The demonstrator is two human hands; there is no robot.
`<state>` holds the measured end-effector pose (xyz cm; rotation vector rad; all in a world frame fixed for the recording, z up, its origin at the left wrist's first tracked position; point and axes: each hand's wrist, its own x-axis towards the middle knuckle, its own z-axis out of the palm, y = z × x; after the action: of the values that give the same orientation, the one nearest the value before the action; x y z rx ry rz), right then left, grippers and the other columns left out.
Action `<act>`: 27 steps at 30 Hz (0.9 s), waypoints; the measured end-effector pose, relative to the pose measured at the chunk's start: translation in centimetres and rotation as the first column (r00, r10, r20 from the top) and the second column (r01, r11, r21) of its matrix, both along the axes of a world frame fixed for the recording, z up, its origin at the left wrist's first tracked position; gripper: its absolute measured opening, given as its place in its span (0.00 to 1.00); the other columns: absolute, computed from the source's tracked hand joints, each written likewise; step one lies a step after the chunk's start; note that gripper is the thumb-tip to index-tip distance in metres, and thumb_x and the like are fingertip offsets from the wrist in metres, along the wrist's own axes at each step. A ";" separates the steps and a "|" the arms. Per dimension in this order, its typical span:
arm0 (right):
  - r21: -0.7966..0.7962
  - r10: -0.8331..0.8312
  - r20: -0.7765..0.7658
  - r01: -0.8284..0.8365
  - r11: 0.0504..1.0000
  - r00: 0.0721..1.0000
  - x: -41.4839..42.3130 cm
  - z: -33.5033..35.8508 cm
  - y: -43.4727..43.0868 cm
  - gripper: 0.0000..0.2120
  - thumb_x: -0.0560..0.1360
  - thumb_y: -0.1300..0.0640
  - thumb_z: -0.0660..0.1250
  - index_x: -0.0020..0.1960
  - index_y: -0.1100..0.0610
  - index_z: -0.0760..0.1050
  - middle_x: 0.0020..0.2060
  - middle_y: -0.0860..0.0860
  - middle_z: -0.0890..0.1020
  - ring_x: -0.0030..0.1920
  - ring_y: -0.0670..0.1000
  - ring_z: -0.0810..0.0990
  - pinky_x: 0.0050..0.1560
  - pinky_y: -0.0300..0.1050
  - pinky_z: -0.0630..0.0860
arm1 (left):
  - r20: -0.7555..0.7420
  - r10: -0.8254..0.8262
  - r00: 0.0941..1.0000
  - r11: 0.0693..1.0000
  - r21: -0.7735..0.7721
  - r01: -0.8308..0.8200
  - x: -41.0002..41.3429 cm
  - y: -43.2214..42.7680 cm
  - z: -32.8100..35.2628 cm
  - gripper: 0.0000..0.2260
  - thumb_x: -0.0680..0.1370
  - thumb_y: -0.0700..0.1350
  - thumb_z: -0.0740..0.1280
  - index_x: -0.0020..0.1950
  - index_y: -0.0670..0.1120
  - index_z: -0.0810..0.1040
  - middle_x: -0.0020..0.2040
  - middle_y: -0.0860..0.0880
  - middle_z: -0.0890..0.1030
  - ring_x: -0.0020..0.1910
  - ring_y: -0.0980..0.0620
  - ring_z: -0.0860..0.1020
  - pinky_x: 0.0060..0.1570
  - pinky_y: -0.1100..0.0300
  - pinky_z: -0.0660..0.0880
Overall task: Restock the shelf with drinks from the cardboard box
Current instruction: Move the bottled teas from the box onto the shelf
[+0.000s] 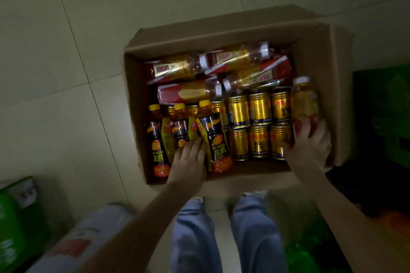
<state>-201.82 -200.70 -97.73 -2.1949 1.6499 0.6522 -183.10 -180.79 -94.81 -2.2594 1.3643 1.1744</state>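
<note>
Head view: the left hand (188, 159) is laid over the middle one (180, 127) of three dark-labelled bottles (210, 131), its fingers stretched fairly straight along the label; the thumb is hidden, so a grip cannot be confirmed. The right hand (310, 142) is wrapped round the lower part of a white-capped bottle (303, 102) of golden drink, which is held upright against the right inner wall of the cardboard box (135, 106).

The three dark-labelled bottles, yellow-capped, are leaned side by side in the near left corner of the box. Just beside them, between the two hands, gold cans (259, 108) are stood in two rows, touching one another. At the far end of the box several red-and-gold bottles (186, 93) are laid on their sides, piled across each other. The box is open at the top, with its flaps turned outward, and is set on a pale tiled floor (66, 51).

Nearest the camera, two legs in light blue jeans (195, 239) are seen below the box. A green pack (13, 228) and a white sack (88, 239) are placed at lower left, and a dark crate (381, 117) is set just beside the box on the right.
</note>
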 end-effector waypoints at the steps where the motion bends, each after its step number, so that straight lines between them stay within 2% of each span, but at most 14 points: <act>1: -0.007 -0.012 0.006 0.012 1.000 1.000 -0.1 -0.1 -0.2 0.44 0.68 0.50 0.76 0.74 0.52 0.51 0.73 0.67 0.55 0.71 0.70 0.57 0.68 0.68 0.57 | -0.001 0.007 1.000 1.000 -0.029 -0.007 0.0 0.2 -0.3 0.30 0.75 0.50 0.68 0.74 0.41 0.65 0.73 0.42 0.67 0.69 0.42 0.69 0.65 0.46 0.68; 3: -0.030 -0.030 0.018 0.031 0.999 0.999 -0.1 -0.1 -0.9 0.44 0.68 0.51 0.76 0.72 0.51 0.51 0.72 0.68 0.58 0.68 0.71 0.60 0.66 0.70 0.60 | -0.038 0.024 0.999 0.998 -0.058 -0.026 0.1 0.7 -0.6 0.30 0.72 0.49 0.71 0.72 0.41 0.68 0.71 0.41 0.70 0.67 0.41 0.71 0.63 0.45 0.70; 6: -0.048 -0.078 0.017 0.079 0.996 0.997 0.5 0.2 -2.3 0.44 0.68 0.53 0.76 0.74 0.55 0.52 0.66 0.68 0.64 0.64 0.72 0.64 0.61 0.71 0.63 | -0.088 -0.003 0.996 1.000 -0.022 0.002 0.6 1.1 -0.7 0.31 0.81 0.49 0.58 0.79 0.45 0.46 0.79 0.45 0.49 0.77 0.45 0.50 0.74 0.50 0.50; 8: -0.030 -0.106 0.009 0.107 0.994 0.994 1.2 0.6 -3.0 0.43 0.69 0.56 0.74 0.75 0.54 0.51 0.65 0.68 0.64 0.65 0.71 0.63 0.61 0.71 0.63 | -0.070 -0.003 0.998 1.000 -0.031 0.000 1.2 1.0 -0.3 0.31 0.82 0.49 0.54 0.78 0.47 0.40 0.79 0.47 0.42 0.77 0.48 0.45 0.74 0.53 0.44; 11: 0.037 -0.306 0.009 0.305 0.951 0.952 2.6 1.2 -4.0 0.44 0.70 0.58 0.74 0.75 0.56 0.49 0.68 0.66 0.62 0.69 0.69 0.59 0.64 0.69 0.62 | -0.114 0.069 0.991 0.994 -0.079 -0.078 2.1 -0.1 0.5 0.29 0.82 0.48 0.54 0.78 0.49 0.42 0.79 0.50 0.44 0.77 0.49 0.46 0.74 0.52 0.47; 14: 0.162 -0.543 -0.013 0.538 0.827 0.840 3.9 2.2 -4.6 0.45 0.62 0.46 0.77 0.71 0.59 0.62 0.66 0.63 0.69 0.66 0.65 0.68 0.63 0.63 0.69 | -0.258 0.241 0.936 0.925 -0.232 -0.302 2.6 -1.7 0.9 0.26 0.82 0.47 0.55 0.78 0.52 0.50 0.78 0.52 0.53 0.74 0.52 0.55 0.73 0.59 0.57; 16: 0.292 -0.667 0.094 0.620 0.728 0.739 5.3 3.9 -3.9 0.37 0.59 0.44 0.78 0.63 0.57 0.73 0.57 0.59 0.79 0.55 0.59 0.77 0.55 0.55 0.76 | -0.406 0.440 0.801 0.805 -0.217 -0.552 2.9 -3.3 1.7 0.21 0.82 0.47 0.58 0.75 0.52 0.61 0.73 0.50 0.65 0.60 0.58 0.70 0.57 0.76 0.66; 17: 0.353 -0.682 0.154 0.604 0.714 0.715 6.1 4.9 -3.1 0.29 0.62 0.48 0.78 0.60 0.56 0.75 0.53 0.56 0.81 0.51 0.56 0.79 0.51 0.51 0.77 | -0.485 0.548 0.681 0.716 -0.149 -0.682 3.2 -4.2 2.1 0.19 0.82 0.48 0.58 0.73 0.52 0.66 0.68 0.50 0.71 0.49 0.59 0.75 0.46 0.76 0.70; 18: 0.428 -0.668 0.210 0.547 0.719 0.714 7.1 6.2 -1.9 0.23 0.66 0.53 0.77 0.59 0.54 0.75 0.50 0.52 0.81 0.48 0.53 0.79 0.46 0.46 0.75 | -0.564 0.650 0.509 0.603 -0.025 -0.797 3.5 -5.0 2.5 0.17 0.82 0.49 0.59 0.71 0.53 0.68 0.63 0.51 0.75 0.43 0.58 0.76 0.41 0.72 0.72; 20: 0.596 -0.635 0.295 0.382 0.706 0.714 9.0 8.2 1.0 0.22 0.70 0.59 0.75 0.60 0.46 0.71 0.47 0.43 0.79 0.46 0.43 0.76 0.40 0.38 0.70 | -0.664 0.748 -0.001 0.321 0.362 -0.875 4.1 -6.5 3.2 0.21 0.79 0.55 0.63 0.71 0.56 0.65 0.61 0.55 0.74 0.54 0.56 0.76 0.53 0.62 0.76; 21: 0.657 -0.603 0.326 0.284 0.698 0.728 10.1 8.8 2.5 0.23 0.70 0.59 0.74 0.59 0.43 0.70 0.47 0.39 0.77 0.46 0.38 0.74 0.39 0.34 0.70 | -0.648 0.740 -0.178 0.223 0.487 -0.844 4.1 -7.0 3.2 0.26 0.76 0.58 0.66 0.72 0.57 0.63 0.62 0.55 0.73 0.60 0.54 0.74 0.59 0.54 0.74; 22: 0.700 -0.568 0.358 0.190 0.689 0.742 11.4 9.4 4.0 0.24 0.71 0.59 0.74 0.59 0.41 0.68 0.49 0.37 0.75 0.47 0.37 0.73 0.37 0.30 0.70 | -0.643 0.729 -0.236 0.184 0.516 -0.837 4.2 -7.2 3.3 0.31 0.72 0.60 0.70 0.71 0.57 0.62 0.62 0.54 0.75 0.62 0.52 0.74 0.62 0.49 0.73; 24: 0.719 -0.484 0.411 0.053 0.693 0.772 13.6 9.1 6.1 0.26 0.71 0.58 0.74 0.62 0.42 0.67 0.54 0.39 0.72 0.52 0.37 0.73 0.39 0.26 0.73 | -0.632 0.745 -0.212 0.089 0.409 -0.908 4.9 -6.8 3.2 0.34 0.67 0.56 0.74 0.68 0.52 0.63 0.59 0.50 0.77 0.58 0.52 0.77 0.61 0.49 0.74; 27: 0.787 -0.410 0.407 -0.085 0.611 0.816 16.3 8.2 7.2 0.34 0.73 0.52 0.72 0.73 0.43 0.60 0.63 0.41 0.70 0.64 0.42 0.70 0.59 0.40 0.75 | -0.608 0.770 -0.191 -0.039 0.254 -0.966 6.9 -4.4 3.4 0.28 0.71 0.50 0.74 0.65 0.50 0.64 0.56 0.49 0.77 0.54 0.51 0.79 0.55 0.53 0.78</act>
<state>-185.56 -193.48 -89.55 -1.3491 0.9532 0.4681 -176.17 -185.17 -91.36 -3.2864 -0.7254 2.3942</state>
